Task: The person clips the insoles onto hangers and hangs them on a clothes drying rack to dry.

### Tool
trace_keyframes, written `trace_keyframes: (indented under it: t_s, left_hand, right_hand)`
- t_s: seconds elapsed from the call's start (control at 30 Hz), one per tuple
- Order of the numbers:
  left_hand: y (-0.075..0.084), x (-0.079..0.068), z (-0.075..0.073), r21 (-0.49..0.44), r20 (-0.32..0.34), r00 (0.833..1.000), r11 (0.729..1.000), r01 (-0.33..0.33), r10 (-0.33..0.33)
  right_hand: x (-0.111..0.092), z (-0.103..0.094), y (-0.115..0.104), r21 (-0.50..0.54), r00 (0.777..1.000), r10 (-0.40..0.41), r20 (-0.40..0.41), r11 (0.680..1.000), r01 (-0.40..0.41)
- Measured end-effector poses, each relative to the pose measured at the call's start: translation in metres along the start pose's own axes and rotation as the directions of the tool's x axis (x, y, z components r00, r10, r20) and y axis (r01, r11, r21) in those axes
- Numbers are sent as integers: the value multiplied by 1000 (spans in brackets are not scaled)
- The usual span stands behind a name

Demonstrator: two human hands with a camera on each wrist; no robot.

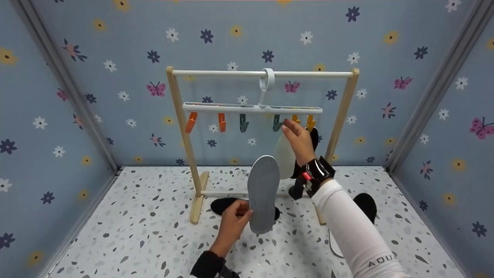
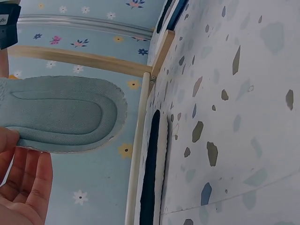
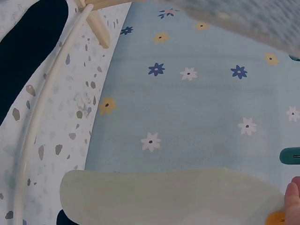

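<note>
My left hand [image 1: 234, 218] pinches a grey insole [image 1: 264, 195] by its edge between thumb and fingers, holding it upright below the hanger. In the left wrist view the insole's rounded, ridged end [image 2: 70, 112] faces the camera. My right hand [image 1: 300, 141] is raised at the hanger, its fingertips between a green clip [image 1: 277, 122] and a yellow clip [image 3: 275, 219], with loosely bent fingers and nothing visible held. A cream insole [image 1: 285, 158] hangs from the yellow clips' side, partly behind this hand. A black insole [image 1: 314, 138] hangs beyond it, mostly covered.
A white hanger [image 1: 224, 108] with orange, green and yellow clips hangs from the rail of a wooden rack [image 1: 178, 116]. One black insole [image 1: 222, 204] lies under the rack; another dark insole [image 1: 366, 206] and a white-edged one [image 1: 335, 245] lie at right, partly behind my sleeve.
</note>
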State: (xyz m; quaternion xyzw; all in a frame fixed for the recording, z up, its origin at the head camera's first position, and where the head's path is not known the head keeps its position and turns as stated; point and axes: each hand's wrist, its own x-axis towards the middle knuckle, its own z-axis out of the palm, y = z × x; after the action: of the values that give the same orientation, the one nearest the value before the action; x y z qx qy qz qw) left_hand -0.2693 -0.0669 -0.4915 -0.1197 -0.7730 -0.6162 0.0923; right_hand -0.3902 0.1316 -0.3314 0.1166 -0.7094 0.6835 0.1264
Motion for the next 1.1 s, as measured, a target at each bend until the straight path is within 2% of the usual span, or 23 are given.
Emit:
trace_keyframes:
  t_s: [0.03,0.23,0.43,0.7,0.83,0.93,1.1]
  left_hand:
    - [-2,1,0,2,0,1000,1000,-2,2]
    - [28,-7,-5,12,15,1000,1000,-13,13]
    - [34,-8,-6,17,19,1000,1000,-17,17]
    - [35,-5,-3,14,8,1000,1000,-27,27]
    - [35,-5,-3,13,4,1000,1000,-26,26]
    - [30,-4,-3,10,5,999,999,-43,43]
    - [7,2,-1,13,4,999,999,-49,49]
  right_hand:
    - [2,0,3,-8,1000,0,0,1000,0]
    - [7,0,5,-33,1000,14,13,999,-13]
    - [12,4,8,0,999,40,37,999,-40]
    - [18,7,5,-11,998,54,40,999,-53]
    - [19,8,5,27,997,45,56,999,-47]
    - [20,10,7,81,997,28,72,996,-34]
    - [20,12,8,123,997,-7,73,992,-2]
